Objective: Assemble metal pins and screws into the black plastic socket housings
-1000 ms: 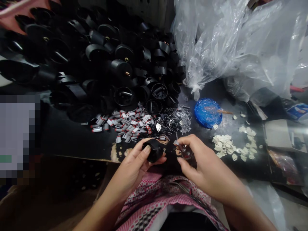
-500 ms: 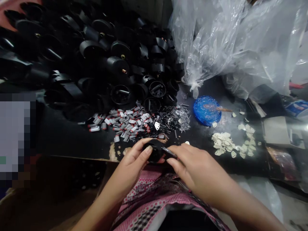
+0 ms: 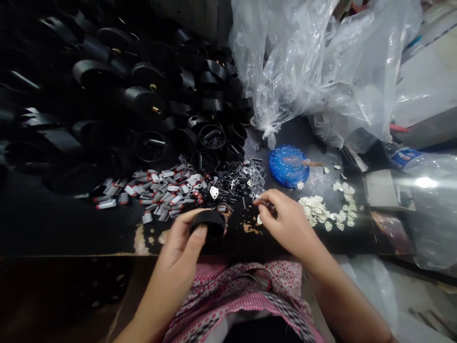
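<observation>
My left hand (image 3: 183,245) is wrapped round a black round plastic housing (image 3: 211,223), thumb on its near side. The housing is tilted, and its inside is mostly hidden from me. To its right, my right hand (image 3: 285,224) is closed on a slim dark tool (image 3: 268,206); its exact kind does not show. The tool's tip is near the edge of a heap of small grey pins (image 3: 255,174). Black springs (image 3: 232,183) lie beside the pins. Grey sleeves with red ends (image 3: 171,188) are spread beyond my left hand.
Many black round housings (image 3: 146,97) are piled at the back left. A blue round lid (image 3: 288,166) with brown-tipped stick lies right of the pins. Cream flat plates (image 3: 314,209) are heaped near my right hand. Clear plastic bags (image 3: 285,62) stand behind.
My right hand with the tool has moved away from the housing, towards the pins. My left hand has tipped the housing, so its open side no longer faces me. The view has shifted right.
</observation>
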`<state>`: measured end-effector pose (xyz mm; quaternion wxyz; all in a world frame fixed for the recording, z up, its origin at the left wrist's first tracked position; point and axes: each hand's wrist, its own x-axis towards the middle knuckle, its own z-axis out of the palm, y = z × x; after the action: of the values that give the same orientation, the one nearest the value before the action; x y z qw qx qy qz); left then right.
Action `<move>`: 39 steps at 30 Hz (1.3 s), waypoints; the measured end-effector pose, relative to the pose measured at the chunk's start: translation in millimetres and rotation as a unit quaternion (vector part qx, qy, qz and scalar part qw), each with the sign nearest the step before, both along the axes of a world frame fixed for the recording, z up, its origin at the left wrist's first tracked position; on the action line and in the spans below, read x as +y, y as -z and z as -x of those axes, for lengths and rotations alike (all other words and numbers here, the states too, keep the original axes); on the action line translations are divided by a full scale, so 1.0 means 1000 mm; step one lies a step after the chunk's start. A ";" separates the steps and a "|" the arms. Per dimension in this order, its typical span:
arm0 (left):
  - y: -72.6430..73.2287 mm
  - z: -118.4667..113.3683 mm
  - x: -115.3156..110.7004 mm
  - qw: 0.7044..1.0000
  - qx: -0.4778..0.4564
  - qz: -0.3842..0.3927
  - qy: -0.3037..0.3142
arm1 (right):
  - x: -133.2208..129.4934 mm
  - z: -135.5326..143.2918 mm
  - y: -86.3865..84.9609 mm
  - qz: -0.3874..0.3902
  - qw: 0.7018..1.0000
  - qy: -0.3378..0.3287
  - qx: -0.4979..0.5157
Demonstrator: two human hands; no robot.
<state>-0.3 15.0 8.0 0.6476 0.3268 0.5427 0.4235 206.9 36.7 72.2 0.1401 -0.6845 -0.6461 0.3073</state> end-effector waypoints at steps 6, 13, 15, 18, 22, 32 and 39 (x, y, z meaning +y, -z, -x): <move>0.004 -0.007 0.000 0.998 -0.021 0.018 0.057 | 0.012 -0.009 0.022 -0.034 0.981 -0.081 -0.173; 0.005 -0.007 0.003 0.998 -0.027 0.026 0.055 | 0.008 -0.007 0.017 -0.035 0.977 -0.105 -0.183; 0.004 -0.008 0.003 0.997 -0.030 0.025 0.062 | 0.009 -0.004 0.015 -0.022 0.970 -0.128 -0.205; 0.003 -0.008 0.003 0.997 -0.035 0.027 0.063 | 0.010 0.000 0.013 -0.014 0.966 -0.120 -0.227; 0.002 -0.009 0.004 0.997 -0.044 0.031 0.059 | 0.011 0.003 0.011 -0.007 0.956 -0.163 -0.243; 0.002 -0.013 0.005 0.991 -0.123 0.045 0.003 | 0.013 0.001 0.010 -0.006 0.963 -0.136 -0.235; -0.001 -0.014 0.007 0.990 -0.131 0.053 -0.010 | 0.008 0.001 0.009 -0.001 0.964 -0.113 -0.242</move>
<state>13.7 21.7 8.8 0.7252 0.2286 0.4779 0.4399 205.5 44.9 63.0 -0.0556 -0.6609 -0.7342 0.1454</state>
